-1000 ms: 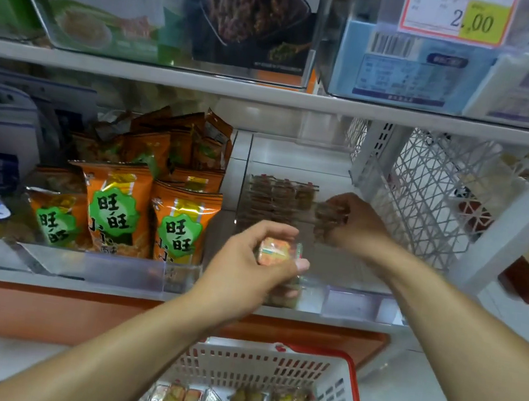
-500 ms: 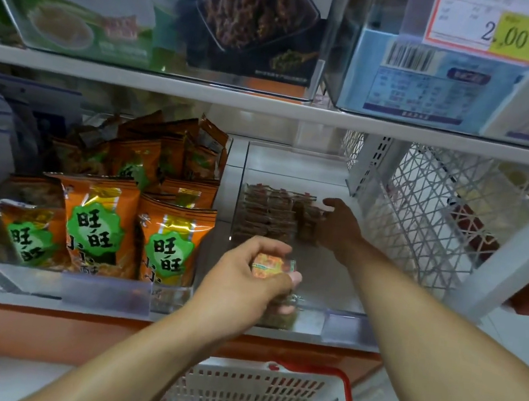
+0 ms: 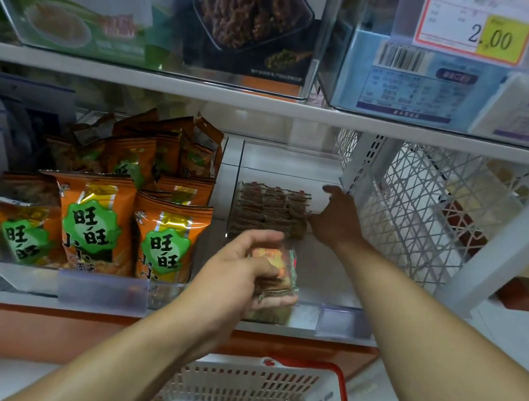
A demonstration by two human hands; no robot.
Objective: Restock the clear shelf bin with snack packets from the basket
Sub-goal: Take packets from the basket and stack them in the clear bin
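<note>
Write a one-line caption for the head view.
Left hand holds snack packets at the clear bin; right hand tidies the row.

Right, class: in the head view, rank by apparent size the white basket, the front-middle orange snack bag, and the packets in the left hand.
1. white basket, though cropped and nearest the camera
2. orange snack bag
3. packets in left hand

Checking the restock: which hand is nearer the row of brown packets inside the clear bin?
Right. The right hand touches the row of brown packets at its right end; the left hand grips other packets nearer the bin's front.
</note>
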